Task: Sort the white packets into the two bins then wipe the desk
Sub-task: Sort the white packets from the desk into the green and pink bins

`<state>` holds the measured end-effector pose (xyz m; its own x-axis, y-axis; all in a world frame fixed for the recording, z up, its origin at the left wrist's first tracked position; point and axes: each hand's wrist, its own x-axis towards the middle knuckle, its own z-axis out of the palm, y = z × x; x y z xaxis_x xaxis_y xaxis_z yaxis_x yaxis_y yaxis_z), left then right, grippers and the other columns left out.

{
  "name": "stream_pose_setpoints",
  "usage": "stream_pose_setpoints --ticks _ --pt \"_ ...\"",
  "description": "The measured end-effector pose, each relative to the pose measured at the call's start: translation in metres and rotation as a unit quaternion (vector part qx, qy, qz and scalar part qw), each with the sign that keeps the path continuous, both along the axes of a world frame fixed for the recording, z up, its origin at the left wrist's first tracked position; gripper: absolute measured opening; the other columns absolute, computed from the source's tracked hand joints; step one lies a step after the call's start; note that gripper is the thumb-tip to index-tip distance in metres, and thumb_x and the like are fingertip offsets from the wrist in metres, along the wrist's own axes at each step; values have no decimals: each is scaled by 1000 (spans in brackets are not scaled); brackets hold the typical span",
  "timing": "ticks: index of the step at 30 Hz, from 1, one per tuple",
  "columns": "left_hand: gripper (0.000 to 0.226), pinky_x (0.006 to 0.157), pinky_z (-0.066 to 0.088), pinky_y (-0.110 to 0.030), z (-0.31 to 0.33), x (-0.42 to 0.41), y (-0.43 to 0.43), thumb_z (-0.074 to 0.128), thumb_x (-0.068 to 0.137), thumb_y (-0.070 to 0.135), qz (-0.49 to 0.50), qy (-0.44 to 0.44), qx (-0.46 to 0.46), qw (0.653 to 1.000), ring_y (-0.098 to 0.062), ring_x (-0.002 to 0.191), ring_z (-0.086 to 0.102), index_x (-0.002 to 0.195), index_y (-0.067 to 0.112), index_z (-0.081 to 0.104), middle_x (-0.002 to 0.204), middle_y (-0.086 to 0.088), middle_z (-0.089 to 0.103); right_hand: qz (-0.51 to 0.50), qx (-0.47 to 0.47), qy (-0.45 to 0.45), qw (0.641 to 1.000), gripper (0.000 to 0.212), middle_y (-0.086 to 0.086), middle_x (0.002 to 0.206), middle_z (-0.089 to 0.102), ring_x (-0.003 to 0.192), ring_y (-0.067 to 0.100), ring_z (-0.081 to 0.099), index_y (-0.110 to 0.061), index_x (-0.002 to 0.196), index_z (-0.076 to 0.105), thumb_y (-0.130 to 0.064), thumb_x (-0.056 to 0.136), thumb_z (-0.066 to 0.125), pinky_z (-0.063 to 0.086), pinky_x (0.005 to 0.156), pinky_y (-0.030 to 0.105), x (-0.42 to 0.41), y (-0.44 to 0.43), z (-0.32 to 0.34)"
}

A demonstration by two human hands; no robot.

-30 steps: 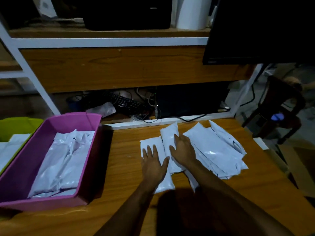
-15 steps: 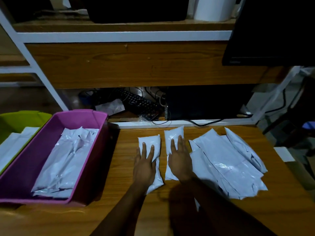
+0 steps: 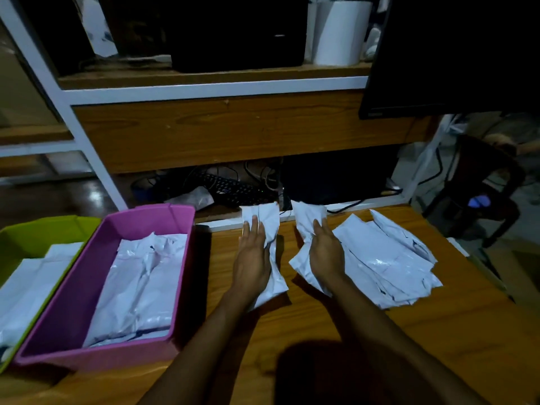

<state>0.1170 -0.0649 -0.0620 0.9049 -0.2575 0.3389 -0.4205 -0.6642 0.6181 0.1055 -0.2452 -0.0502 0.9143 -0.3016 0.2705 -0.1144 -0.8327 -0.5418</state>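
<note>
My left hand (image 3: 252, 258) grips one white packet (image 3: 267, 219) and my right hand (image 3: 325, 252) grips another white packet (image 3: 306, 217). Both packets are crumpled and raised a little off the wooden desk (image 3: 292, 325), casting shadows on it. A loose pile of white packets (image 3: 388, 258) lies on the desk just right of my right hand. Left of my left hand stands a pink bin (image 3: 58, 317) holding several packets (image 3: 140, 276). A green bin (image 3: 35, 232) at the far left holds more packets (image 3: 26, 285).
A wooden shelf with a white frame (image 3: 204, 89) rises behind the desk. Under it lie a black keyboard (image 3: 233, 188) and cables. A dark monitor (image 3: 453, 54) hangs at upper right, a chair (image 3: 482, 188) stands past the desk's right edge.
Both hands lay flat on two packets on the desk. Now each hand has closed on its packet and lifted it, the two packets moving apart and toward the desk's back edge.
</note>
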Motion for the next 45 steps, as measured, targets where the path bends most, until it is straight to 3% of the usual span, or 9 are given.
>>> stream_pose_setpoints --ticks 10,15,20,23,27,33,38,42,45 --pt "59 121 13 -49 56 -81 64 24 98 27 -52 -103 -12 993 -17 150 -7 154 14 12 163 -1 0 -23 51 -177 983 44 9 154 34 133 26 46 -7 142 44 -9 98 48 43 93 26 -116 77 41" --pt "59 120 17 -49 67 -136 98 23 98 31 -41 -110 -50 992 -16 150 -3 154 13 15 163 2 4 -17 89 -239 967 43 9 153 34 131 12 39 -6 141 44 -8 99 47 39 94 19 -177 108 58" --pt "56 119 19 -52 69 -201 144 32 100 18 -23 -104 -58 993 -15 150 -3 153 15 16 162 2 6 0 125 -240 963 44 8 155 30 139 16 33 -7 144 40 -10 100 44 35 103 20 -238 146 56" --pt "56 119 19 -52 66 -236 181 28 100 26 -12 -101 -39 994 -18 150 -2 153 13 18 162 0 7 25 140 -232 962 45 4 157 26 141 15 31 -11 146 37 -14 101 41 39 103 22 -270 177 52" --pt "55 118 21 -51 65 -267 232 32 101 26 8 -103 -15 994 -19 150 0 153 13 19 162 -1 7 62 157 -233 958 47 0 157 24 143 19 31 -15 148 34 -20 101 36 44 106 41 -300 228 48" --pt "56 118 22 -51 74 -277 304 35 100 23 59 -112 -7 992 -18 150 0 152 12 21 162 1 8 90 161 -228 956 47 3 155 29 142 21 32 -11 146 37 -16 99 39 40 110 39 -300 301 57" --pt "56 118 22 -53 89 -247 375 35 98 19 83 -119 -24 989 -15 150 -1 153 13 20 162 3 8 129 164 -227 951 47 3 154 31 142 16 31 -11 145 36 -11 99 43 33 107 12 -267 367 70" --pt "56 120 19 -47 94 -199 433 34 99 21 89 -136 -5 987 -14 150 -1 153 13 20 162 2 8 156 186 -228 943 47 3 156 30 142 18 34 -14 146 36 -15 99 42 47 104 35 -218 423 75" --pt "57 120 17 -39 93 -157 477 32 99 26 100 -124 28 987 -16 150 0 153 15 20 161 4 7 156 176 -230 944 47 3 155 31 142 16 33 -12 146 38 -17 99 42 36 111 23 -181 463 83"
